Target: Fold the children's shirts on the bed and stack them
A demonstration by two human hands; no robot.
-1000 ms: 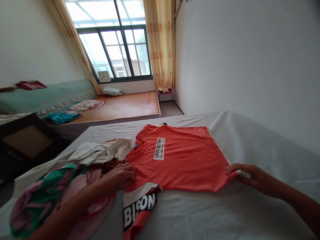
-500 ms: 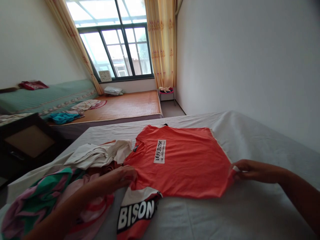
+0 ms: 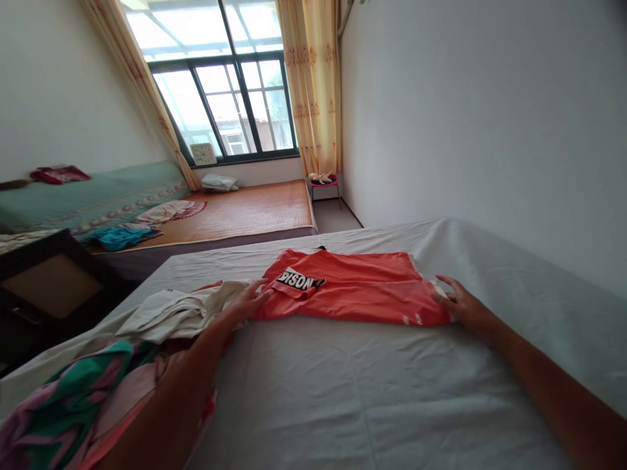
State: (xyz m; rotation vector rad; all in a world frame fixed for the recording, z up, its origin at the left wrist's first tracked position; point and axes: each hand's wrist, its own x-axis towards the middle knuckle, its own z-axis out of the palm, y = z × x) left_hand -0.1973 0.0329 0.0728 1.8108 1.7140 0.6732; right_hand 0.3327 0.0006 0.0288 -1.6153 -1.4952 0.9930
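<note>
An orange T-shirt lies folded in half on the white sheet of the bed, its sleeve with the word "BISON" turned up on top at the left. My left hand rests flat on the shirt's left end, fingers stretched out. At the shirt's right end my right hand presses down, fingers spread. Neither hand grips anything.
A heap of clothes lies at my left: a cream garment and a green and pink one. Beyond the bed are a low platform with a woven mat, a dark cabinet, a small stool and a window. A wall runs along the right.
The near half of the orange shirt has been folded over onto the far half, away from me. Both hands moved forward with it and now lie flat on its ends.
</note>
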